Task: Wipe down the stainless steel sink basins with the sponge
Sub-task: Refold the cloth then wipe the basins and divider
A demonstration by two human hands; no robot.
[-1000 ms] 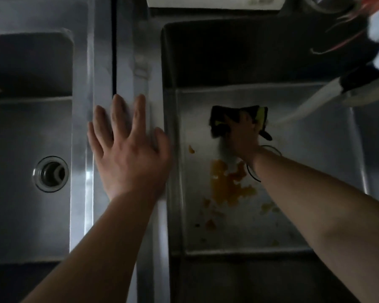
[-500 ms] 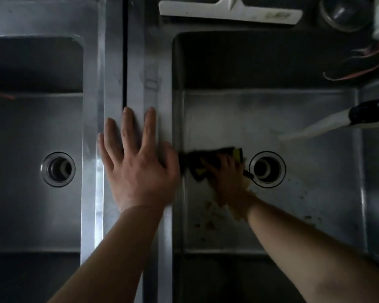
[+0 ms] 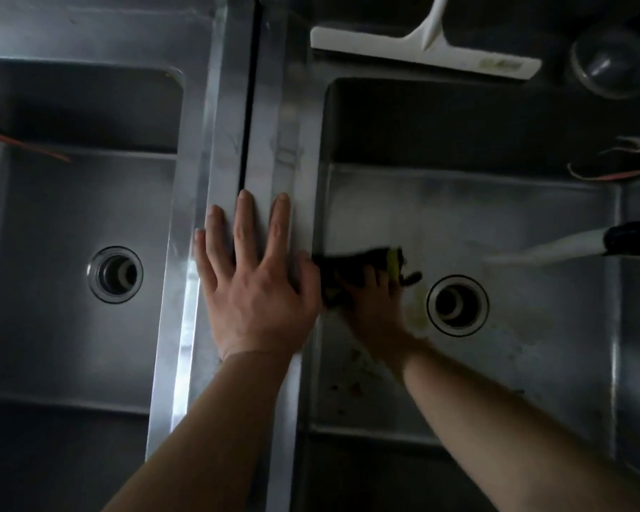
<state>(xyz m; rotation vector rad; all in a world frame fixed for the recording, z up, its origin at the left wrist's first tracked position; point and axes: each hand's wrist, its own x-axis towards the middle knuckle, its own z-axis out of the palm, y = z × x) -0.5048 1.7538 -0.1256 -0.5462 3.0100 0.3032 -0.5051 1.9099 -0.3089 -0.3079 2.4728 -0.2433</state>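
Note:
Two stainless steel basins lie side by side. My right hand point(image 3: 375, 306) presses a black and yellow sponge point(image 3: 351, 266) onto the floor of the right basin point(image 3: 532, 364), at its left wall, just left of the drain point(image 3: 457, 305). Small orange-brown food bits point(image 3: 355, 388) dot the floor nearer to me. My left hand point(image 3: 254, 282) lies flat with fingers spread on the steel divider point(image 3: 270, 123) between the basins. The left basin point(image 3: 45, 327) has its own drain point(image 3: 115, 274).
A white squeegee point(image 3: 422, 46) lies on the back ledge, with a round dark object point(image 3: 610, 62) to its right. A white spout with a black part point(image 3: 584, 247) reaches in from the right edge. Red-edged items point(image 3: 617, 168) sit at the right.
My right hand has dragged the sponge from the back of the right basin towards me and left to the wall; the large orange stain is smeared away. My left hand stays on the divider.

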